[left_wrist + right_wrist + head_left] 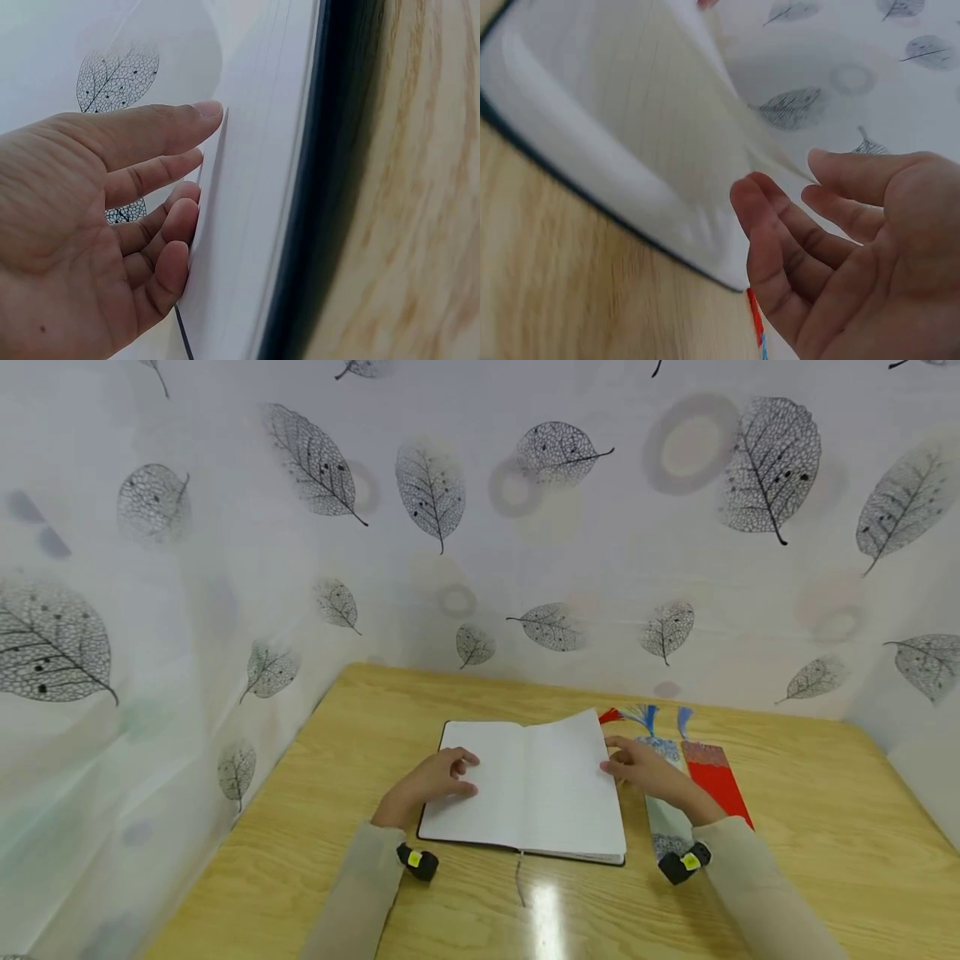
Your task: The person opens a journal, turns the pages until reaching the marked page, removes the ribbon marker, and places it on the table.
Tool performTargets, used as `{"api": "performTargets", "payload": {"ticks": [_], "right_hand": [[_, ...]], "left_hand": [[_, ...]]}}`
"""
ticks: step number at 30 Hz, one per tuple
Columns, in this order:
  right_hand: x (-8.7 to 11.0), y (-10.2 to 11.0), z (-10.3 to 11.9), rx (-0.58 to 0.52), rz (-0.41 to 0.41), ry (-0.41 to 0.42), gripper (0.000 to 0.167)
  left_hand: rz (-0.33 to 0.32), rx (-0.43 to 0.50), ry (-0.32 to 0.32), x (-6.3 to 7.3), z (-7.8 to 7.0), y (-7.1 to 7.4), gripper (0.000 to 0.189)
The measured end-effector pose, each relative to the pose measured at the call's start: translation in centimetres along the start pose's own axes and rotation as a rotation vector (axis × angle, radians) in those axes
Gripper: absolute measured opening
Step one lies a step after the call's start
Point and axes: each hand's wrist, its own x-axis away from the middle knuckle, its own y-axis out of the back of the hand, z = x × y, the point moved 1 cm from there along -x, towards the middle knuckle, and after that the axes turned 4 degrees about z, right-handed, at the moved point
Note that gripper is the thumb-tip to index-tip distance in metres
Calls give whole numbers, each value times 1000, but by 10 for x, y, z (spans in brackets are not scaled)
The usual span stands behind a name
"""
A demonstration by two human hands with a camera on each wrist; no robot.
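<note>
An open notebook (558, 793) with blank-looking white pages and a dark cover lies on the table. My right hand (637, 768) is at its right edge; in the right wrist view, thumb and index finger pinch a lifted page (769, 154), the other fingers bent below it. Faint ruled lines show beneath that leaf. On the left page, my left hand (442, 775) rests with relaxed, slightly bent fingers, the thumb (161, 131) touching the paper. A thin ribbon marker (520, 881) hangs from the notebook's lower edge.
Right of the notebook lie a red bookmark (717, 781) and a pale blue-patterned one (667, 818), partly under the right hand. Red and blue tassels (649, 718) spread behind them. Leaf-printed curtains (480, 568) stand around the wooden table (360, 718).
</note>
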Motion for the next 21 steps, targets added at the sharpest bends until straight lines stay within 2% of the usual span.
{"api": "performTargets", "payload": {"ticks": [7, 9, 13, 15, 17, 21], "right_hand": [[23, -11, 20, -121, 113, 59, 72], [26, -14, 26, -137, 135, 96, 69], [26, -25, 35, -199, 197, 223, 60], [23, -32, 40, -230, 224, 250, 57], [18, -41, 43, -224, 237, 235, 58], [4, -65, 50, -147, 250, 141, 66]], "left_hand": [[-6, -2, 10, -1, -3, -1, 39], [-7, 2, 11, -1, -2, -1, 40], [0, 17, 21, 0, 2, 0, 39], [3, 34, 35, 1, 4, 3, 38], [2, 52, 51, 3, 6, 7, 37], [-32, 77, 63, 7, 13, 21, 37]]}}
